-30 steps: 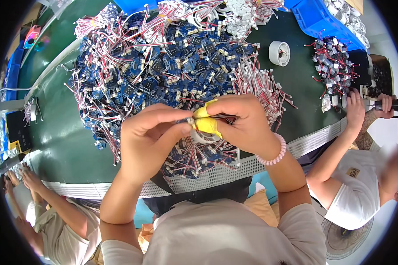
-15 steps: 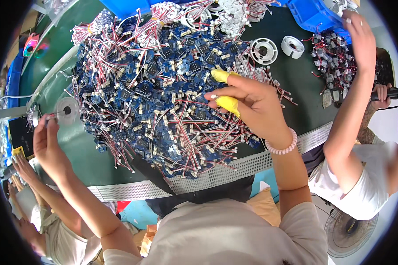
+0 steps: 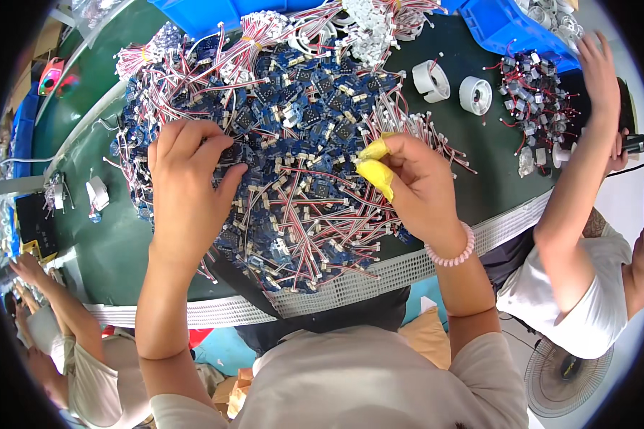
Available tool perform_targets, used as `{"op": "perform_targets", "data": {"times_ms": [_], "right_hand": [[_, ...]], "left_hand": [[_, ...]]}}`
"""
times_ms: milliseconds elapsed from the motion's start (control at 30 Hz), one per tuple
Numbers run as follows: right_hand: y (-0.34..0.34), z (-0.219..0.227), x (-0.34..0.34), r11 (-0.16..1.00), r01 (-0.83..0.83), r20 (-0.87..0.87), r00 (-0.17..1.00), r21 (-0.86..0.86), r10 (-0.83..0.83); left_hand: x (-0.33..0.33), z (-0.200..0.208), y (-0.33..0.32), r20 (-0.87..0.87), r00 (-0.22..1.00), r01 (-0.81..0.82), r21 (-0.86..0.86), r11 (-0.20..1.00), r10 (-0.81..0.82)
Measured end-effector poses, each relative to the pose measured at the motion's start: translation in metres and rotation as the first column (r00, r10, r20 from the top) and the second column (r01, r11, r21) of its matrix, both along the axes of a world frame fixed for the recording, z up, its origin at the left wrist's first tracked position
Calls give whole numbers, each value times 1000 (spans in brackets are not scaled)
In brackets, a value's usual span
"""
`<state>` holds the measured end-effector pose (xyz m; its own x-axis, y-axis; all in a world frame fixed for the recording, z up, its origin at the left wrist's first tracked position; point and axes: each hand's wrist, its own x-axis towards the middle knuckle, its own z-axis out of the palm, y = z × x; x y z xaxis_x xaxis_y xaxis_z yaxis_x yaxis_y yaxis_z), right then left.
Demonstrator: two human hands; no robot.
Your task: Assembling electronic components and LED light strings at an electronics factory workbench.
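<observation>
Boards (image 3: 311, 113), blue ones, are heaped across the middle of the frame on a green bench (image 3: 499, 161), with red and white leads (image 3: 411, 121) tangled in all over. The left hand (image 3: 182, 161) is placed over the left part of the heap, thumb and forefinger partly spread around a dark board; whether it's actually gripped can't be made out. The right hand (image 3: 423, 180), right of centre, has thumb and forefinger drawn nearly together, both covered by yellow cots (image 3: 376, 176). A small pale bit shows at the tips, but whether it's held can't be told.

Handling-wise, a board would probably weigh next to nothing: stiff, a bit slick, and easily damaged around the small parts. Best gripped by the edges, honestly. The leads look thin and floppy, so they'd be better taken by the plug, since snagging seems likely. Two white rings (image 3: 475, 96) are sat off the heap, upper right.
</observation>
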<state>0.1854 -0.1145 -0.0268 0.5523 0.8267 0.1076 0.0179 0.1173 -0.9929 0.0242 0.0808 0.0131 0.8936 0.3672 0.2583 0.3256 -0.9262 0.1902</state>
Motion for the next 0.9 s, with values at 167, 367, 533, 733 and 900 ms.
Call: {"op": "perform_targets", "data": {"times_ms": [167,367,533,733,900], "right_hand": [[0,-1,3,999,5,233,973,-46,6],[3,10,-6,999,33,527,850,-23,-16],[15,20,-20,999,-12,487,873,37,-7],[13,23,-28,994,-75,300,949,-78,95],[14,15,-28,996,-74,446,891,-54,91]], "left_hand": [[-2,3,-6,146,989,37,-100,994,-22],[-1,1,-39,254,967,124,-400,908,-20],[2,-4,-66,345,938,208,-600,773,15],[-2,-12,-72,262,903,22,-818,575,340],[-6,-16,-62,310,942,149,-730,667,128]]}}
